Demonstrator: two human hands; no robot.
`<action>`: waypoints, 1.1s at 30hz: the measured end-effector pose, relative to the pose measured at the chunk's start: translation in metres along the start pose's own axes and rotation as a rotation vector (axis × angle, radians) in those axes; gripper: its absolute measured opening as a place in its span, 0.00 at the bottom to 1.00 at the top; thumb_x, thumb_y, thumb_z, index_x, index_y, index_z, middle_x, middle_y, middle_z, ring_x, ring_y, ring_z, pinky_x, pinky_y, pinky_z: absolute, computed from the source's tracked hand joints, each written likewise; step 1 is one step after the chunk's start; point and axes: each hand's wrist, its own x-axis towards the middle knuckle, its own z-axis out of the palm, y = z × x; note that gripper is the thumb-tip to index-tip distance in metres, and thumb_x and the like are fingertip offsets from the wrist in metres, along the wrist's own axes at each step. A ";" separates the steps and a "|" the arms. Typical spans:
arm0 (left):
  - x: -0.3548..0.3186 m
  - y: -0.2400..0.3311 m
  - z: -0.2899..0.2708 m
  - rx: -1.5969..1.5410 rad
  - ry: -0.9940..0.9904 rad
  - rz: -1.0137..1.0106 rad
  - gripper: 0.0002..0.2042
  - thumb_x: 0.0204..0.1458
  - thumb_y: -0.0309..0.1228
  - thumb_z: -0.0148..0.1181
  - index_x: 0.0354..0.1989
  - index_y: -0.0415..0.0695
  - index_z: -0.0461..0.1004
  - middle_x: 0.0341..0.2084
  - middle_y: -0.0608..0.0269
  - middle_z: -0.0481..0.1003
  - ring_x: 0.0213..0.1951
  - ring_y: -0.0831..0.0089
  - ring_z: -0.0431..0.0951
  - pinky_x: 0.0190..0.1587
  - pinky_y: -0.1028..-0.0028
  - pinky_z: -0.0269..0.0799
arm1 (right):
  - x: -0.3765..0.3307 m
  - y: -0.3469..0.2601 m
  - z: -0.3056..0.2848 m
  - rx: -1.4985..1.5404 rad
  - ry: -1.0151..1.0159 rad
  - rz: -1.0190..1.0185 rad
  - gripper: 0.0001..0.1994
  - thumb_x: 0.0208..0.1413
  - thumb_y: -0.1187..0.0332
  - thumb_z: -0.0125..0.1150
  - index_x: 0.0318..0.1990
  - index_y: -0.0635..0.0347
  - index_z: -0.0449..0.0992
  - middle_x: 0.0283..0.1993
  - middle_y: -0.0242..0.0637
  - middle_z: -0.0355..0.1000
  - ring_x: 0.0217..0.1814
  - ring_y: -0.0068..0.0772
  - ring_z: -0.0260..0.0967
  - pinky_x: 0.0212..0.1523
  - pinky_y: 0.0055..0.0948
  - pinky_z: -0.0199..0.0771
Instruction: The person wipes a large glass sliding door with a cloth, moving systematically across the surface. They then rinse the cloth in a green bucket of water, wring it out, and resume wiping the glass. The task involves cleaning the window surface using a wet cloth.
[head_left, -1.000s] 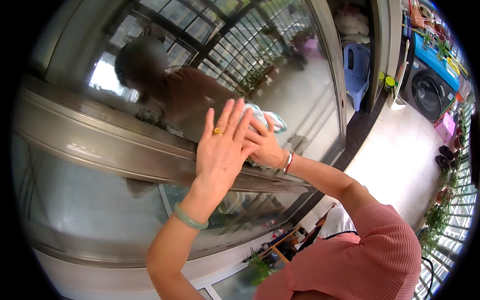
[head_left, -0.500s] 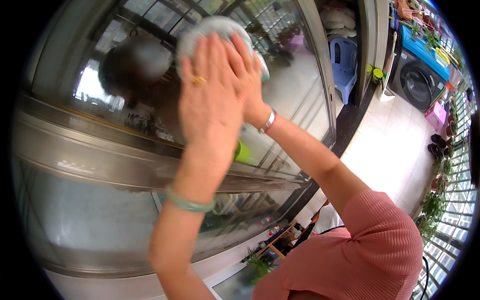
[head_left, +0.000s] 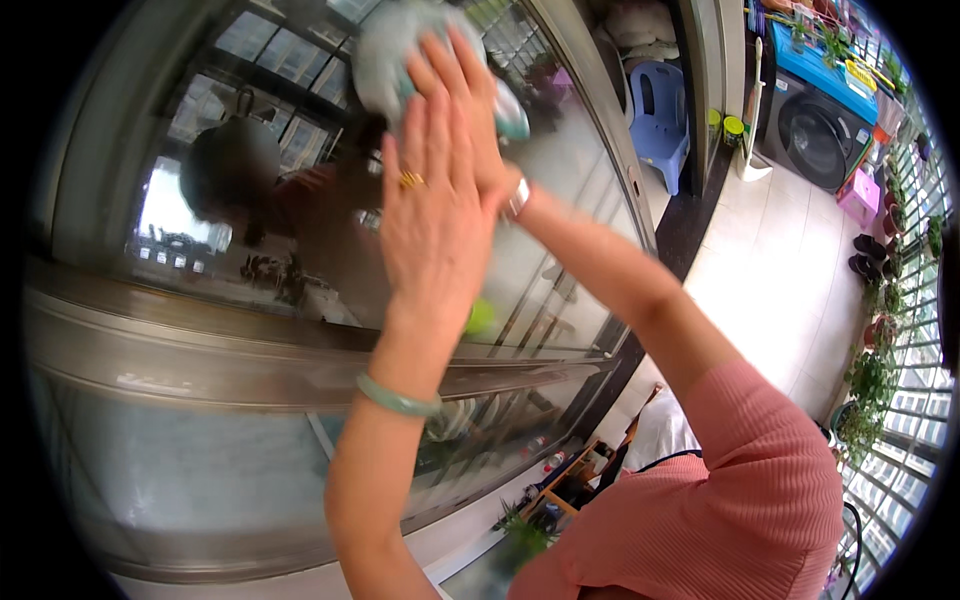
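Note:
A pale grey-white cloth (head_left: pixel 385 62) with a teal edge lies bunched against the upper part of a glass pane (head_left: pixel 575 190). My right hand (head_left: pixel 478 125), wearing a silver watch, presses flat on the cloth with its fingers stretched out, somewhat blurred. Overlapping it from the left and below is my left hand (head_left: pixel 436 225), with a gold ring and a green bangle. Its fingers are extended and its fingertips reach the cloth's lower edge. Part of the right hand is hidden behind the left.
A metal window frame (head_left: pixel 190 345) crosses below the pane, with more glass (head_left: pixel 210 455) beneath. To the right are a blue plastic chair (head_left: pixel 658 120), a washing machine (head_left: pixel 815 140), a pink stool (head_left: pixel 860 198), dark shoes (head_left: pixel 868 255) and potted plants (head_left: pixel 865 385) along railings.
The cloth and my right hand have moved higher on the pane. My left hand sits lower relative to the right one than before. The view has shifted slightly.

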 end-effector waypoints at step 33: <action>0.049 -0.012 -0.005 0.042 0.030 0.092 0.31 0.63 0.36 0.55 0.73 0.44 0.55 0.74 0.55 0.51 0.75 0.60 0.48 0.73 0.51 0.46 | 0.092 0.064 0.001 -0.326 0.116 0.115 0.26 0.52 0.64 0.68 0.59 0.43 0.70 0.69 0.31 0.61 0.78 0.44 0.48 0.61 0.63 0.60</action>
